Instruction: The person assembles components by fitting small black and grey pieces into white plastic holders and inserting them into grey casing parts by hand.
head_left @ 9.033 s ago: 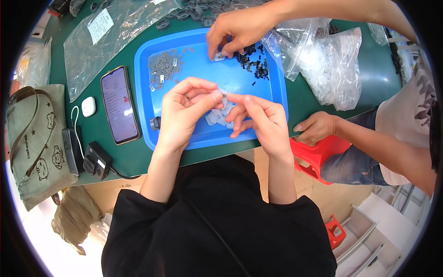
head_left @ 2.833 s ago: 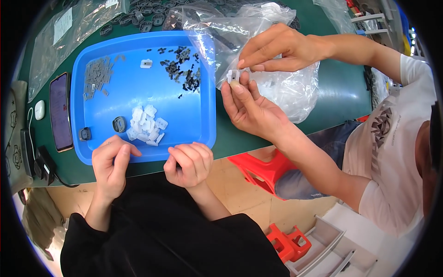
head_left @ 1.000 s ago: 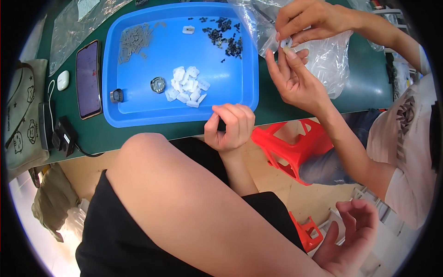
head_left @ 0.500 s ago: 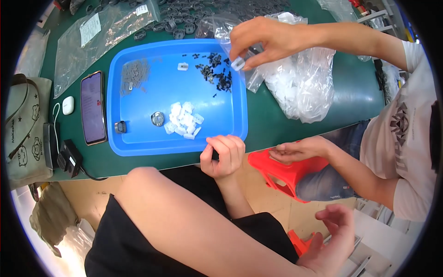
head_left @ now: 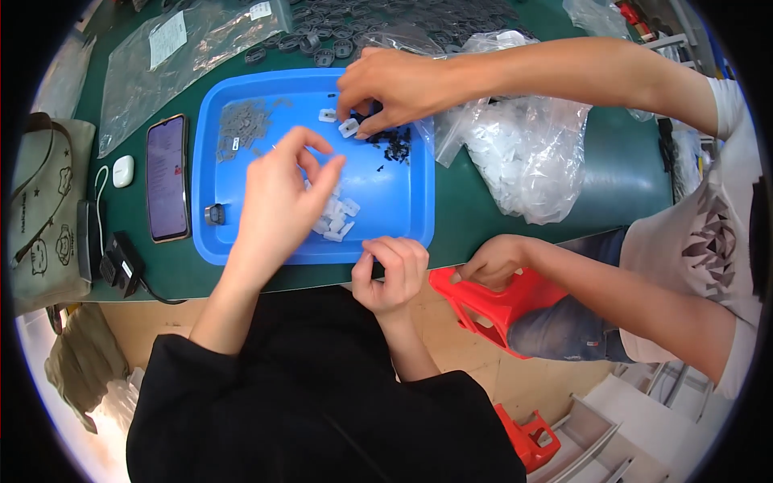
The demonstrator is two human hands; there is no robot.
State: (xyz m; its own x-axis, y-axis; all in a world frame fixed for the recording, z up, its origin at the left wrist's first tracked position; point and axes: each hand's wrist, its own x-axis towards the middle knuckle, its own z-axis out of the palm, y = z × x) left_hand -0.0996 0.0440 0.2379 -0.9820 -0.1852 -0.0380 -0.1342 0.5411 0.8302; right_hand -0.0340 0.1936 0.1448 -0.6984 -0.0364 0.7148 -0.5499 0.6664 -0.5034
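Observation:
My left hand (head_left: 286, 197) is over the blue tray (head_left: 429, 201), fingers bent, thumb and forefinger apart, with nothing visible between them. Below its thumb lies a pile of small white plastic pieces (head_left: 342, 217), partly covered by the hand. My right hand (head_left: 392, 274) is curled closed at the tray's near edge; whatever its fingers may hold is hidden. Over the tray's far right, a co-worker's hand (head_left: 394, 88) pinches a white piece (head_left: 349, 127) beside another white piece (head_left: 327, 115) and small black parts (head_left: 394, 145).
Small grey parts (head_left: 244, 121) and a dark ring-shaped part (head_left: 214, 214) lie in the tray's left side. Left of it are a phone (head_left: 167, 179) and a white case (head_left: 122, 171). A clear bag of white pieces (head_left: 523, 161) lies right; dark rings (head_left: 386, 22) cover the table's back.
My left hand has swung from the lower right to above the tray, covering the second dark ring part. The co-worker's upper hand has moved left with the white piece; their other hand has curled.

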